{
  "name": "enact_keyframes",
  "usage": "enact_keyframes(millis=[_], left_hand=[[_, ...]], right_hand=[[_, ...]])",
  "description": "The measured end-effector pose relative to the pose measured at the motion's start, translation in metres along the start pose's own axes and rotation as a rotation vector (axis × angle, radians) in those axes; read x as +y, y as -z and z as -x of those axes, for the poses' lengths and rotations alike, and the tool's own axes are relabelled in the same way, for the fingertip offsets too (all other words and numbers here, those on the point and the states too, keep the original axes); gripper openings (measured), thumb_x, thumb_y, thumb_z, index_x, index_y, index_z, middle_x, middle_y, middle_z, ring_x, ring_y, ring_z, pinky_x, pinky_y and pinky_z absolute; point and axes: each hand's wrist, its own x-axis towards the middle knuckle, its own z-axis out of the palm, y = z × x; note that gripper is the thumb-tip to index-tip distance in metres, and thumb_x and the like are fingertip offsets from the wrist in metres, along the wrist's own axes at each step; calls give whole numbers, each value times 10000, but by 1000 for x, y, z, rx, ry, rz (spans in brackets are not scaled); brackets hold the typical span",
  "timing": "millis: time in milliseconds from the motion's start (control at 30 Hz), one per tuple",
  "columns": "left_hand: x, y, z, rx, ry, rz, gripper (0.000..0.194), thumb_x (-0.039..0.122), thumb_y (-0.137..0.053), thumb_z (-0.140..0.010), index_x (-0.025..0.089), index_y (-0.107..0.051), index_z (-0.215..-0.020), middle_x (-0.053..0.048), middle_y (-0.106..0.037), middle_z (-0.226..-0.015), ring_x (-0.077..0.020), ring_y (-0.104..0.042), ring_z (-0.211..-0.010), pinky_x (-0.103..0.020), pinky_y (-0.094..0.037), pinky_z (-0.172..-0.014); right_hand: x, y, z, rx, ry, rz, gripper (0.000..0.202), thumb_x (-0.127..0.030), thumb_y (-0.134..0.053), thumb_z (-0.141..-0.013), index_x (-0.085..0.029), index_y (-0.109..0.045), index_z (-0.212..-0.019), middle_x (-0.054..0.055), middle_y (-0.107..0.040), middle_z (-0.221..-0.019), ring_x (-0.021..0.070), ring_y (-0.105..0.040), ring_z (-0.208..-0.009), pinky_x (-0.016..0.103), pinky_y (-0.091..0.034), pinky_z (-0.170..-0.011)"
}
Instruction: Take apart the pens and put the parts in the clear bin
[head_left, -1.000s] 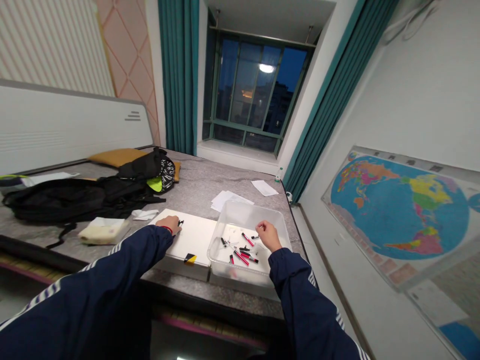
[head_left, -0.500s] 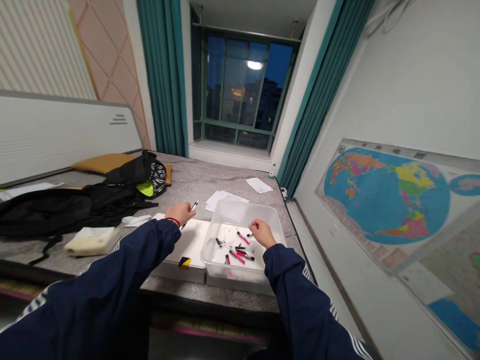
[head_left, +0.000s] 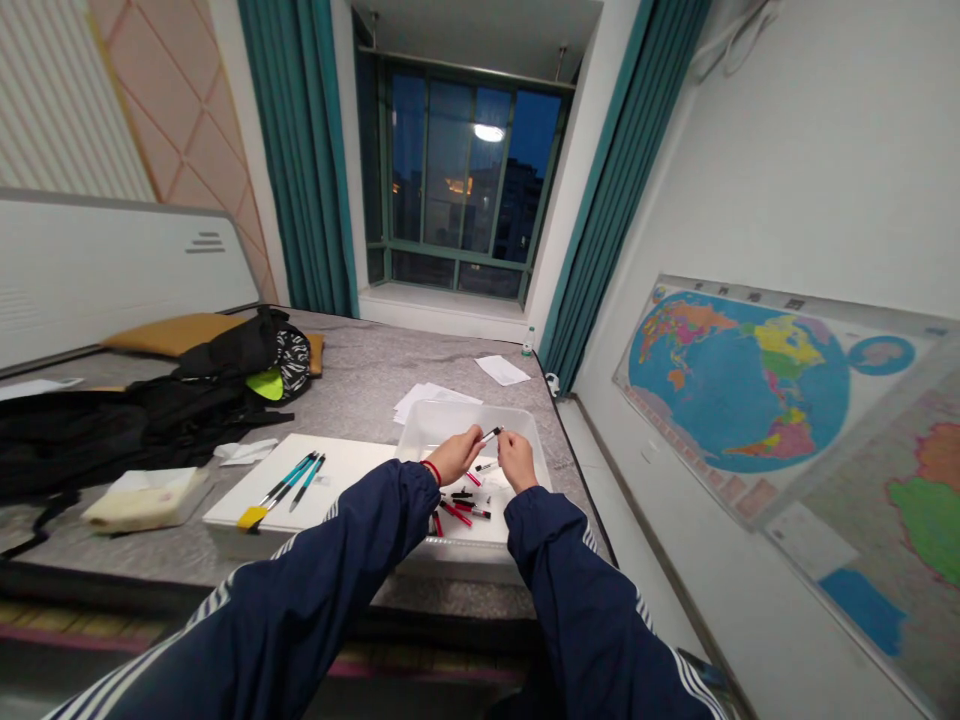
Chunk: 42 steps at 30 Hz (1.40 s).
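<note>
Over the clear plastic bin [head_left: 424, 425], my left hand [head_left: 457, 455] grips a black-and-white pen [head_left: 491, 435] that points right. My right hand [head_left: 517, 460] is closed at the pen's right end, its fingertips pinched together; whether it holds a small part there is too small to tell. Several red and black pen pieces [head_left: 457, 512] lie in the bin below both hands. Left of the bin, a white box [head_left: 345, 460] carries several teal pens [head_left: 289, 480] and a yellow-and-black item [head_left: 252, 517].
Beside the white box lie a tissue pack [head_left: 146, 500] and a crumpled tissue [head_left: 245, 452]. A black backpack [head_left: 135, 420] is farther left. Papers [head_left: 502, 370] and a small bottle [head_left: 529, 341] are beyond the bin.
My left hand has moved right with the pen, from above the white box to over the bin, and meets my right hand. The teal pens on the box have come into sight.
</note>
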Motion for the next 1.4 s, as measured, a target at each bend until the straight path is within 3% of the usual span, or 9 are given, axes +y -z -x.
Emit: enact_keyframes(millis=[133, 300, 433, 533, 833, 933, 1133, 1400], left_hand=[[-13, -2, 5, 3, 57, -7, 262, 407, -312, -980, 216, -490, -999, -28, -593, -755, -186, -571, -684, -287, -402, -678], [-15, 1, 7, -28, 91, -64, 313, 497, -369, -954, 231, -519, -1023, -5, -590, -721, -175, -556, -652, -265, -369, -635], [-23, -2, 6, -107, 123, -155, 342, 515, -394, -941, 226, -569, -994, -18, -612, -705, -180, -574, -658, -260, -364, -630], [-33, -3, 4, -164, 126, -200, 374, 505, -358, -955, 227, -607, -974, -36, -642, -720, -190, -600, -694, -263, -382, -655], [-45, 0, -1, -263, 126, -155, 357, 478, -359, -949, 238, -623, -963, -7, -675, -702, -160, -608, -666, -238, -400, -668], [-45, -1, -2, -301, 123, -139, 370, 465, -344, -949, 228, -623, -890, -5, -675, -699, -156, -605, -672, -241, -403, -685], [-45, -3, -1, -313, 136, -131, 323, 425, -369, -927, 214, -613, -907, -18, -681, -726, -166, -597, -677, -259, -410, -694], [-34, 5, -5, -277, 156, -120, 318, 404, -388, -904, 197, -628, -927, -29, -660, -740, -181, -590, -705, -270, -405, -675]], right_hand=[[-1, -2, 1, -9, -23, 3, 468, -447, -278, -929, -202, -569, -658, 17, -571, -570, 168, -528, -598, 242, -368, -582], [1, -3, 4, -32, -20, 174, 464, -448, -354, -938, -191, -591, -633, 28, -608, -627, 156, -511, -617, 248, -333, -598], [2, -10, 8, -163, 3, 245, 333, -354, -490, -897, -174, -621, -649, 41, -643, -661, 154, -549, -657, 243, -334, -625], [-3, -17, 13, -226, -3, 273, 312, -313, -470, -907, -166, -658, -706, 74, -683, -725, 169, -598, -714, 247, -357, -653], [-20, -26, 34, -424, -100, 436, 297, -345, -504, -876, -141, -715, -919, 180, -719, -986, 272, -667, -920, 318, -448, -739], [-17, -20, 35, -380, -141, 459, 315, -345, -492, -888, -140, -710, -986, 187, -715, -1023, 280, -667, -945, 331, -461, -758], [-14, -14, 29, -156, -215, 409, 554, -428, -246, -996, -114, -701, -1032, 210, -716, -1010, 284, -672, -943, 352, -455, -777], [0, -19, 14, -175, -243, 343, 560, -448, -265, -1010, -104, -707, -1015, 213, -708, -1022, 270, -659, -994, 319, -428, -821]])
